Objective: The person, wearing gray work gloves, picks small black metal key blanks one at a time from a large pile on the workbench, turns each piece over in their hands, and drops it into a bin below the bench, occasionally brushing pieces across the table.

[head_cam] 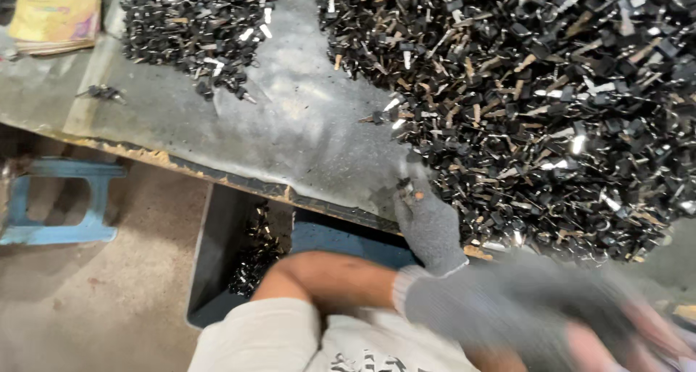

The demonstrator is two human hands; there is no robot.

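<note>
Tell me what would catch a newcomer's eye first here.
The huge heap of small black and metal parts filling the table's right side, with a smaller heap at upper left. Next, a grey-gloved hand at the table edge, pinching one part above a dark bin.

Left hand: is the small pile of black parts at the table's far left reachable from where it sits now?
Probably yes. The left hand rests at the edge of the big pile; bare table lies between it and the small pile, nothing blocking.

Left hand (428,223), grey-gloved, is pointing fingers toward twelve o'clock, pinching closed. Right hand (522,310), gloved too, is lying blurred toward four o'clock, forearm bare, grip unclear.
</note>
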